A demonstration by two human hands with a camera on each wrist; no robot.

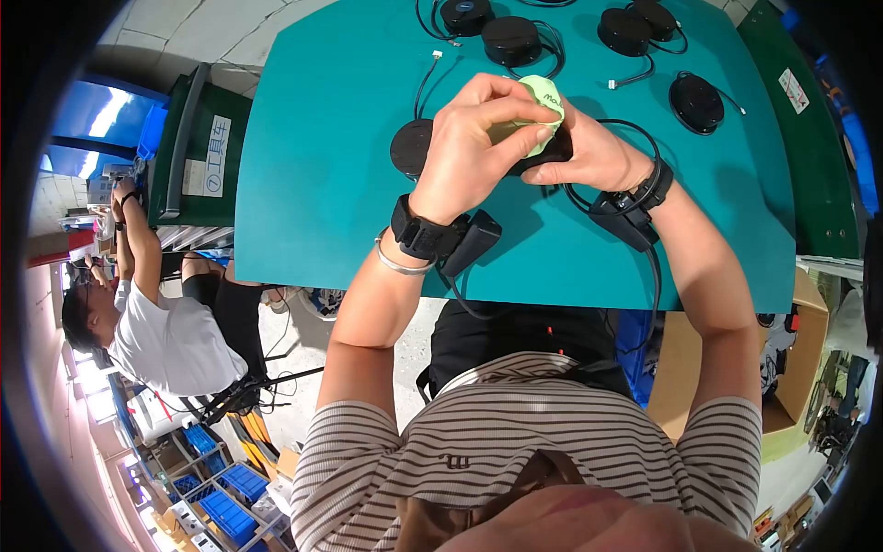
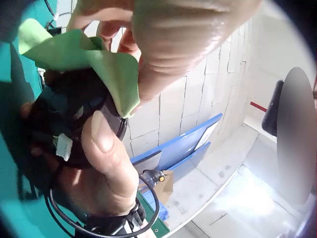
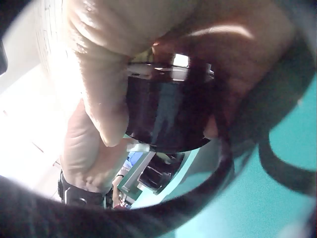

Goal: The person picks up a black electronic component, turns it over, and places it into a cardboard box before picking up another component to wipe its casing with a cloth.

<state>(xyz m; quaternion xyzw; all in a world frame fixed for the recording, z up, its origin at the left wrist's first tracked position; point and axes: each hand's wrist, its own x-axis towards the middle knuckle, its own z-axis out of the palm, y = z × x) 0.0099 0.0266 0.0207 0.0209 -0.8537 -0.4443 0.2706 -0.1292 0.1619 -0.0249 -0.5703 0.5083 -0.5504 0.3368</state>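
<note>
The right hand [image 1: 598, 152] grips a round black device [image 2: 74, 114] with its thumb on the near face and its fingers round the side; a white connector [image 2: 63, 147] and a looping black cable show beside that thumb. Between thumb and fingers the left hand [image 1: 474, 143] pinches a crumpled light green sheet [image 1: 544, 97] with dark handwriting, over the device. In the right wrist view the black device [image 3: 168, 106] fills the middle, held by the right hand [image 3: 104, 64]. The left hand [image 3: 91, 148] shows behind it.
On the green table [image 1: 322, 212] lie several black round devices with cables: one [image 1: 410, 147] left of the hands, others [image 1: 511, 41] at the far edge and one [image 1: 696, 102] at right. A green cabinet [image 1: 207, 147] stands at left, near a seated person [image 1: 166, 340]. An open cardboard box [image 1: 800, 340] is at lower right.
</note>
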